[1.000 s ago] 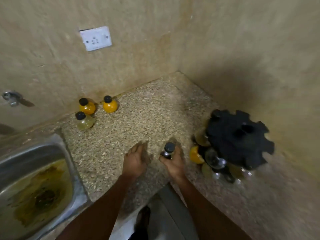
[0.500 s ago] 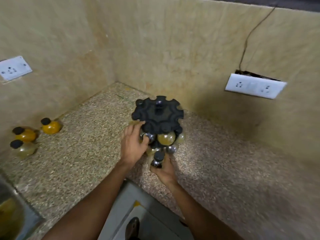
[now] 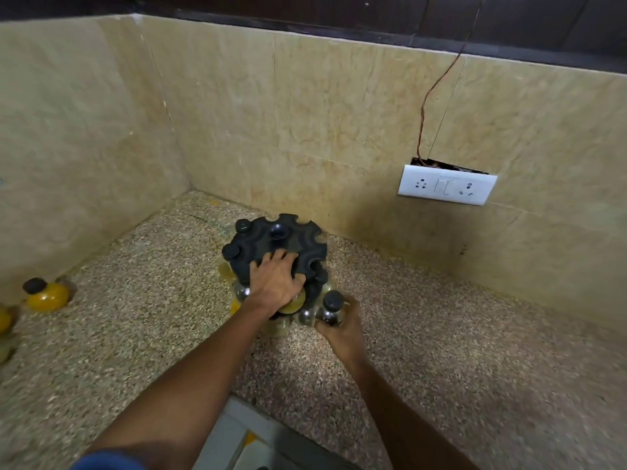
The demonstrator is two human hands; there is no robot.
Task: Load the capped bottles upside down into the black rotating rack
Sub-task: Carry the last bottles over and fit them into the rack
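The black rotating rack [image 3: 298, 244] stands in the counter's corner with several bottles hanging around its lower tier, their round bottoms showing. My left hand [image 3: 276, 281] lies flat on the rack's top disc, fingers spread over its front edge. My right hand [image 3: 339, 325] grips a small clear bottle with a black cap [image 3: 331, 308], cap up, right beside the rack's front right side. An orange bottle with a black cap [image 3: 45, 295] stands upright on the counter at the far left, and part of another [image 3: 4, 320] shows at the frame's edge.
The speckled granite counter [image 3: 458, 351] runs along two tiled walls meeting behind the rack. A white socket plate [image 3: 446, 188] with a loose wire above it sits on the right wall. The counter's front edge lies below my arms.
My view has swung right, away from the sink. My left hand rose from the rack's side onto its top disc. My right hand carried the bottle up to the rack's front right.
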